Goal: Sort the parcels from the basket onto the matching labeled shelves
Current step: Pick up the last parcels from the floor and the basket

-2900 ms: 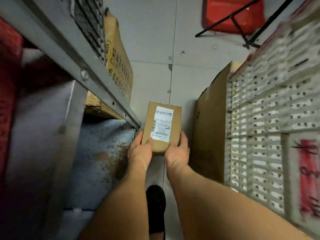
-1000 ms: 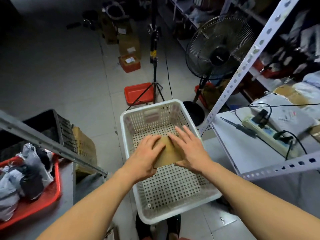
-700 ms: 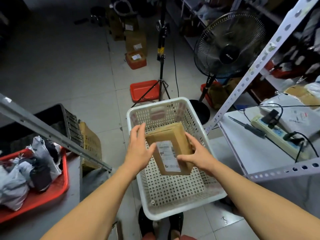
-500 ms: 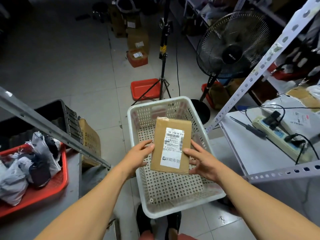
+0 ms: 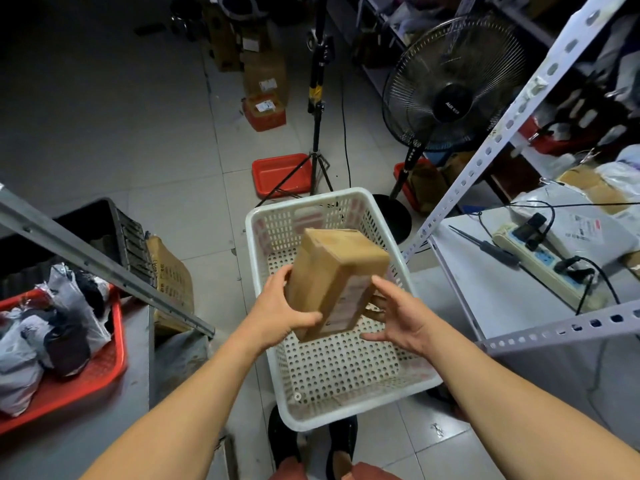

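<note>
A brown cardboard parcel (image 5: 332, 282) hangs tilted above the white perforated basket (image 5: 346, 410), its label face turned to the lower right. My left hand (image 5: 282, 315) grips its left side and lower end. My right hand (image 5: 398, 315) is beside its right side with fingers spread, its fingertips under the box. The basket stands on the floor at my feet and I see nothing else lying in it. A grey metal shelf (image 5: 512, 296) is on the right, and another shelf (image 5: 83, 431) on the left.
A red tray (image 5: 86, 372) of bagged parcels sits on the left shelf. On the right shelf lie a power strip (image 5: 540, 258), cables and wrapped parcels. A standing fan (image 5: 450, 98), a tripod (image 5: 317, 109), a red tray (image 5: 277, 174) and cardboard boxes stand on the floor ahead.
The parcel came up out of the basket and was turned: half a second ago its label faced me, now the box is rotated so the label faces the lower right.
</note>
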